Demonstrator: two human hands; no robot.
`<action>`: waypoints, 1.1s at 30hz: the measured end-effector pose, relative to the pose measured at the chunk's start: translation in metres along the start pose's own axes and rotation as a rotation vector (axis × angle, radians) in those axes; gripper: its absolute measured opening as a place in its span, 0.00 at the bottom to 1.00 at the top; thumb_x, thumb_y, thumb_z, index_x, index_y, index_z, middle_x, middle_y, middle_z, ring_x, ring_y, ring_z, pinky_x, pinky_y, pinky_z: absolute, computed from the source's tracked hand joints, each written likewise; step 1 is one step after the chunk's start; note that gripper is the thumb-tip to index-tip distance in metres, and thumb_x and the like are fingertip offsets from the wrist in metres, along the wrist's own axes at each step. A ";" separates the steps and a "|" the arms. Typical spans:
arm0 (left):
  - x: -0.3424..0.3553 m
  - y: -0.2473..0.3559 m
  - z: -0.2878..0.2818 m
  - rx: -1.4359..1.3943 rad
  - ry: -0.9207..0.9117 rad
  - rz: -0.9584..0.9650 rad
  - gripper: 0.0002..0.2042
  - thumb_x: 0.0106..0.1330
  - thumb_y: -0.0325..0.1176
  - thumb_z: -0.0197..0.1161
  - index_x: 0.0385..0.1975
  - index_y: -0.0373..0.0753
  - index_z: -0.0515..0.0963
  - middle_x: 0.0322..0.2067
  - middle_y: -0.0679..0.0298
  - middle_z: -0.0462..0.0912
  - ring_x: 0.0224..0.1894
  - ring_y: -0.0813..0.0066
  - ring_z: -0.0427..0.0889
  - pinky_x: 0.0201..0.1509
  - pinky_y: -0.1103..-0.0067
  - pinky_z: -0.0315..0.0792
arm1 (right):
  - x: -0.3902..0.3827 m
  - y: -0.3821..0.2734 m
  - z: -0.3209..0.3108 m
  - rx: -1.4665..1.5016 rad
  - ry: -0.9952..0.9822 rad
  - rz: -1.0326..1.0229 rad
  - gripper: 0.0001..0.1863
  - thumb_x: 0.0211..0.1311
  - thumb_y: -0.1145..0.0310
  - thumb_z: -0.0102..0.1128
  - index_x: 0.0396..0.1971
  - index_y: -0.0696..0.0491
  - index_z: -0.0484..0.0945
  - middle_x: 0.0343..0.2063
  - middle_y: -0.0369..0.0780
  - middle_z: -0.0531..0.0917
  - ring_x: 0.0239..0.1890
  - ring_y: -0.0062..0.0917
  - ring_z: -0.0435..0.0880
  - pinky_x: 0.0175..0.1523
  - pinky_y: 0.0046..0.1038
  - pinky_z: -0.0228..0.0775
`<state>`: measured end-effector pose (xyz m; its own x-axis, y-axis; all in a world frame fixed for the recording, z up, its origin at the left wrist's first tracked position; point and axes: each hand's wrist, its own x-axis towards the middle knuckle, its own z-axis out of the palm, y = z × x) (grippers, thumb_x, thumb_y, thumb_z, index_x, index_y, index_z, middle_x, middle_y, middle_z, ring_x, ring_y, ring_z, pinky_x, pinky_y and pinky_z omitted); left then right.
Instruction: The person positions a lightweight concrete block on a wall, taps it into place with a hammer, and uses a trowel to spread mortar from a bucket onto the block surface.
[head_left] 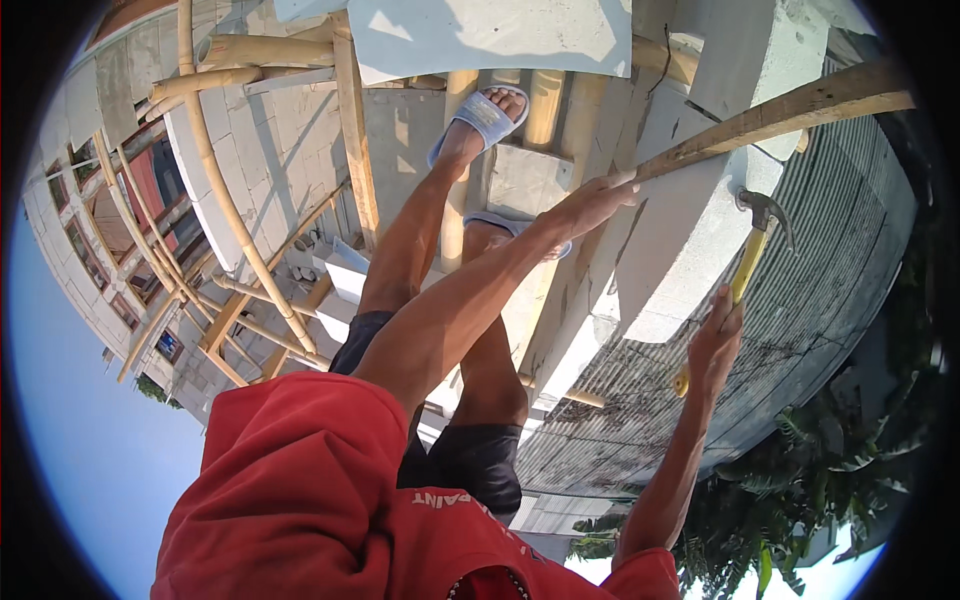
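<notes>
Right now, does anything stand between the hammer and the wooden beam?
In this view, the corner of the white block shows between the hammer and the wooden beam. Whether it blocks the way, I cannot tell.

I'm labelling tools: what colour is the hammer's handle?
Yellow; the hammer's handle shows best in the head view.

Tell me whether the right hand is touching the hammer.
Touching: the head view shows the right hand closed around the yellow-handled hammer, with no gap visible.
</notes>
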<state>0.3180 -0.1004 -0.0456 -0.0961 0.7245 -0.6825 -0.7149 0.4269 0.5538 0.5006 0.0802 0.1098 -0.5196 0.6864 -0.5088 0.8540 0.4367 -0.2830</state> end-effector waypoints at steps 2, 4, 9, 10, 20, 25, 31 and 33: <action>0.028 -0.001 -0.028 -0.242 0.129 0.061 0.43 0.69 0.51 0.53 0.77 0.30 0.49 0.76 0.42 0.56 0.79 0.55 0.53 0.80 0.66 0.48 | 0.004 -0.002 -0.004 -0.016 -0.022 -0.012 0.29 0.80 0.47 0.42 0.49 0.63 0.75 0.33 0.53 0.82 0.33 0.41 0.83 0.37 0.43 0.70; 0.057 0.008 -0.046 -0.255 0.141 0.136 0.41 0.76 0.57 0.43 0.78 0.32 0.44 0.79 0.48 0.46 0.81 0.60 0.43 0.83 0.65 0.37 | 0.007 -0.023 -0.010 0.027 -0.084 0.177 0.30 0.80 0.45 0.41 0.49 0.63 0.75 0.32 0.53 0.81 0.32 0.41 0.82 0.38 0.44 0.70; 0.130 0.057 -0.029 -0.168 0.221 -0.006 0.40 0.77 0.59 0.34 0.77 0.31 0.46 0.79 0.47 0.46 0.82 0.59 0.41 0.82 0.64 0.36 | 0.008 -0.040 -0.011 0.056 -0.128 0.423 0.30 0.80 0.45 0.41 0.46 0.62 0.75 0.31 0.52 0.79 0.30 0.41 0.78 0.38 0.45 0.68; 0.142 0.059 -0.027 -0.164 0.209 -0.007 0.40 0.77 0.59 0.34 0.77 0.31 0.46 0.79 0.47 0.46 0.82 0.59 0.41 0.82 0.64 0.36 | 0.009 -0.050 -0.011 0.072 -0.130 0.434 0.29 0.80 0.46 0.41 0.45 0.62 0.75 0.30 0.51 0.79 0.30 0.40 0.78 0.38 0.45 0.68; 0.168 0.060 -0.023 -0.088 0.104 0.008 0.37 0.78 0.58 0.36 0.74 0.32 0.60 0.76 0.49 0.57 0.79 0.58 0.50 0.81 0.64 0.40 | 0.007 -0.055 -0.003 0.112 -0.091 0.380 0.23 0.82 0.56 0.42 0.47 0.63 0.75 0.26 0.47 0.76 0.28 0.34 0.76 0.31 0.39 0.67; 0.166 0.065 -0.015 -0.156 0.082 0.043 0.36 0.78 0.58 0.37 0.73 0.34 0.62 0.75 0.52 0.58 0.77 0.60 0.52 0.80 0.64 0.41 | -0.012 -0.029 0.014 -0.210 0.010 -0.022 0.22 0.82 0.58 0.43 0.53 0.65 0.74 0.30 0.50 0.77 0.29 0.38 0.77 0.32 0.41 0.69; 0.166 0.064 -0.007 -0.217 0.157 -0.037 0.34 0.77 0.58 0.39 0.71 0.36 0.65 0.74 0.52 0.60 0.75 0.61 0.54 0.79 0.65 0.41 | -0.019 -0.022 0.023 -0.118 0.007 0.068 0.19 0.80 0.64 0.48 0.56 0.66 0.70 0.30 0.58 0.79 0.28 0.51 0.79 0.33 0.46 0.71; 0.164 0.066 -0.012 -0.120 0.107 -0.026 0.33 0.76 0.56 0.40 0.70 0.37 0.66 0.74 0.53 0.60 0.76 0.60 0.53 0.79 0.65 0.40 | -0.016 -0.022 0.024 -0.118 0.049 0.035 0.18 0.79 0.65 0.48 0.56 0.66 0.69 0.31 0.59 0.80 0.28 0.54 0.80 0.33 0.47 0.71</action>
<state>0.2464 0.0396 -0.1265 -0.1452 0.6497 -0.7462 -0.7953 0.3720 0.4786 0.4903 0.0455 0.1044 -0.4931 0.7288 -0.4751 0.8637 0.4755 -0.1670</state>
